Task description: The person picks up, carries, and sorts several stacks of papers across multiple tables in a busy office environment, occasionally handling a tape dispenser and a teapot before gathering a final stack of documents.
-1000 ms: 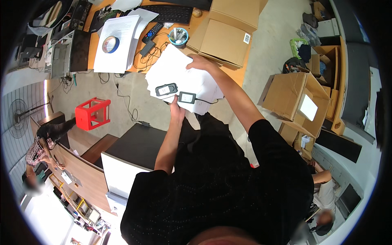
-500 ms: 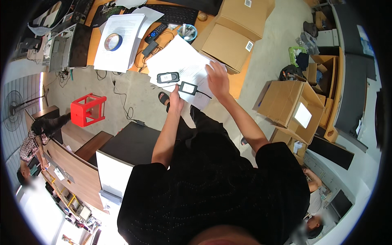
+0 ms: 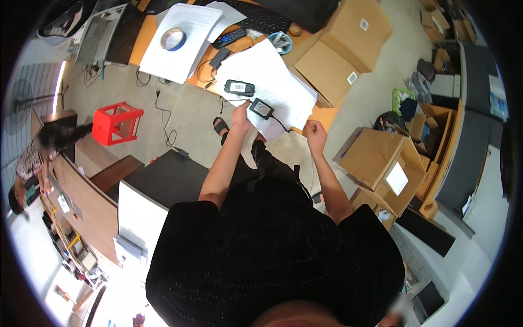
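My left hand (image 3: 240, 116) is closed at the near left edge of the loose printed sheets (image 3: 267, 68), with its thumb on top beside a small square black box (image 3: 261, 108). A black cable runs from that box toward the right. Just beyond it lies a rounded black device (image 3: 239, 88) with a white label. The sheets stick out past the near edge of the desk. My right hand (image 3: 315, 135) is by the desk edge, right of the sheets' corner, with its fingers curled in. Whether it pinches anything is hidden.
A paper stack (image 3: 182, 46) bears a roll of tape (image 3: 172, 39). Beyond the sheets are a remote control (image 3: 229, 38), a keyboard (image 3: 265, 20) and a blue cup (image 3: 280, 42). An open cardboard box (image 3: 327, 71) covers the desk's right side. A red stool (image 3: 117, 124) stands left.
My right hand has left the sheets' right edge, coming nearer to me and curling its fingers. The left hand stays at the sheets' near edge. The whole view has shifted.
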`<move>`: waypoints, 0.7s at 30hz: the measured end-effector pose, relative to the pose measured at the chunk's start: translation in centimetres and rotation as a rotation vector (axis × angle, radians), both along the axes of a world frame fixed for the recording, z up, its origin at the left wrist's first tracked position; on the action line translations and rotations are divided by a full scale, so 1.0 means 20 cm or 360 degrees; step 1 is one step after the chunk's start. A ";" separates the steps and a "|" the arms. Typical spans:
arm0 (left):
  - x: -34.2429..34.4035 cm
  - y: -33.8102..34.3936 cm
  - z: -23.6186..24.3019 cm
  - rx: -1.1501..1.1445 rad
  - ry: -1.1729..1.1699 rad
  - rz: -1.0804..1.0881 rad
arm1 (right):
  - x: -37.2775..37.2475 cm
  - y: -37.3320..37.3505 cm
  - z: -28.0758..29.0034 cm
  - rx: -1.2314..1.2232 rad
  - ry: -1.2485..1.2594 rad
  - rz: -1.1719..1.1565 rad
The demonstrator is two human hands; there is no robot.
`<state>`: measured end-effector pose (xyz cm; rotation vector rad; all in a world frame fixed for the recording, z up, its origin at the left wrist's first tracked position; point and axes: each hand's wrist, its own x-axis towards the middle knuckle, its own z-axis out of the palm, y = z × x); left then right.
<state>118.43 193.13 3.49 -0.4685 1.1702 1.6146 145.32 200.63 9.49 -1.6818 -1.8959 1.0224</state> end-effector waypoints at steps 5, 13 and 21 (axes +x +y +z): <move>0.00 -0.05 0.20 -0.0401 0.0328 -0.0136 | 0.10 -0.01 -0.18 -0.0107 0.0011 -0.0221; -0.02 -0.41 0.14 -0.0906 0.1035 -0.0375 | 0.66 -0.30 -0.58 -0.0350 -0.0354 0.0688; 0.11 -1.48 -0.07 -0.1206 0.1055 -0.0572 | 0.24 -0.43 -0.22 -0.1617 -0.0686 0.1322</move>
